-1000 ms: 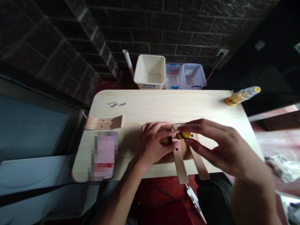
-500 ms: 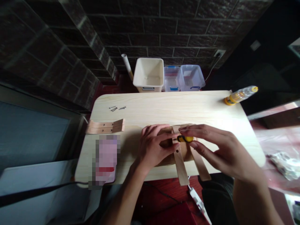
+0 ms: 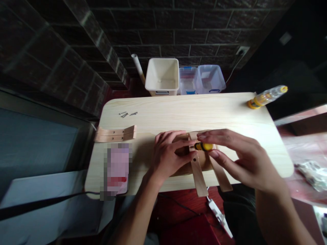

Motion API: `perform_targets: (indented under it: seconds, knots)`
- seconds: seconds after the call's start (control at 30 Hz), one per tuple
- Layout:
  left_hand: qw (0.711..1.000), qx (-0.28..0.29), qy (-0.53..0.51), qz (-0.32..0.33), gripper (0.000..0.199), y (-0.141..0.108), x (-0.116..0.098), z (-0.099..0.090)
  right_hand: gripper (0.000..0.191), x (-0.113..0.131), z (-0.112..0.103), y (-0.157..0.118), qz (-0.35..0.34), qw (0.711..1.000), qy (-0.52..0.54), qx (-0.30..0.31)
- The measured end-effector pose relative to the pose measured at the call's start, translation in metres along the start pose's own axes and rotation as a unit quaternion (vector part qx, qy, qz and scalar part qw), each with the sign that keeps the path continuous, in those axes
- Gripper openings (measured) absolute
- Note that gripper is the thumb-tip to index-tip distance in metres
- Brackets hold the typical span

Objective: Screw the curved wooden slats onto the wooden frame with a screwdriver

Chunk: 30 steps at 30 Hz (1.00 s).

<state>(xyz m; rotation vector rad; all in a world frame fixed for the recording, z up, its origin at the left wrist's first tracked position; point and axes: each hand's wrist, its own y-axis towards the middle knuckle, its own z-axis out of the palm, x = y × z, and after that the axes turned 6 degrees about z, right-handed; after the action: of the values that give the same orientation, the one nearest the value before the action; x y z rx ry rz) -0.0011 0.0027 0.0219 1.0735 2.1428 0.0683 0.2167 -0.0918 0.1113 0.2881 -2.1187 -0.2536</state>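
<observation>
A round wooden piece (image 3: 185,170) lies on the table with two pale wooden strips across it, the nearer strip (image 3: 198,177) and the farther strip (image 3: 221,175), both jutting past the front edge. My left hand (image 3: 168,153) rests over the wood, its thumb and index finger closed on the nearer strip around the screwdriver's tip. A dark hole shows in that strip just below. With its fingertips, my right hand (image 3: 235,156) grips the short screwdriver (image 3: 206,146) by its yellow and black handle. The screw under the tip is mostly hidden.
Several screws (image 3: 124,114) lie at the back left, above two curved wooden strips (image 3: 114,134). A blurred pink object (image 3: 119,166) sits at front left. A clear and yellow bottle-shaped case (image 3: 268,97) stands back right. Bins (image 3: 162,76) stand behind the table (image 3: 194,109).
The view has tilted slightly, so the table appears a little higher. Both hands keep their places on the wood and the screwdriver; the right fingers have shifted only slightly.
</observation>
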Motion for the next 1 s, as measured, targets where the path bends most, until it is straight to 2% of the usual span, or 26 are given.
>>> perform_targets:
  seconds: [0.47, 0.77, 1.0]
  knots:
    - [1.000, -0.006, 0.011, 0.000, 0.025, -0.0012, 0.0005, 0.0019, 0.033, 0.0033, 0.0020, 0.0040, 0.039, 0.999, 0.000, -0.025]
    - [1.000, -0.012, 0.001, 0.004, 0.026, 0.0008, -0.0010, 0.0001, 0.040, 0.0003, 0.0015, 0.0018, 0.020, 1.000, 0.018, -0.003]
    - [1.000, -0.017, 0.000, 0.010, 0.026, 0.0009, -0.0014, -0.0001, 0.031, -0.0012, 0.0036, 0.0032, 0.024, 0.999, 0.013, -0.035]
